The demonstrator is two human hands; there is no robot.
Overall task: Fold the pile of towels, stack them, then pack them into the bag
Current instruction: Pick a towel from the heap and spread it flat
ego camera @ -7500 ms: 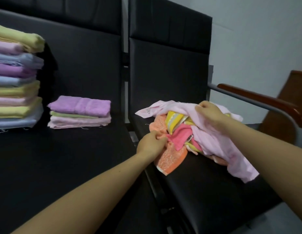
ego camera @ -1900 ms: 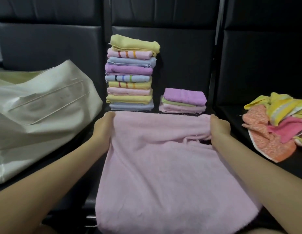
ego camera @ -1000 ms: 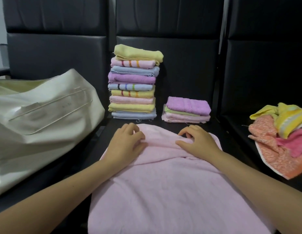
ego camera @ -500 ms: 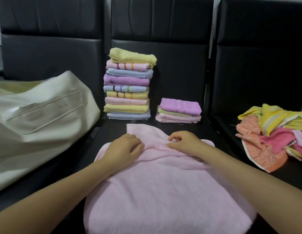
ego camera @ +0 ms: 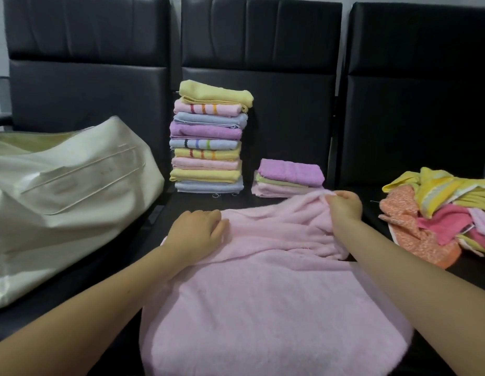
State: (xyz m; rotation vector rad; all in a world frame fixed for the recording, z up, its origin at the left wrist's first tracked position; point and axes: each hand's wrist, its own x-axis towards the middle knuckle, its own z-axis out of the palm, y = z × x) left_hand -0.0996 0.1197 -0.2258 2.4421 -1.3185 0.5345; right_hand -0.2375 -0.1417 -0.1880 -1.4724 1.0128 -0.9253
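Pink towel (ego camera: pixel 263 289) lies spread on the middle seat (ego camera: pixel 236 204), its long axis running from the person out toward the seat back, the near end draping over the front edge. Right hand (ego camera: pixel 344 206) pinches the rumpled far right corner, raised a little off the seat; left hand (ego camera: pixel 199 230) rests flat and relaxed on the far left edge, holding nothing. The bunched cloth lies between the two grips (nearer the right), so the next pull likely goes outward. Room is tight: short stack (ego camera: pixel 289 177) sits just behind the right hand, tall stack (ego camera: pixel 208 139) behind the left, bag (ego camera: pixel 67 191) left, unfolded pile (ego camera: pixel 437 213) right.
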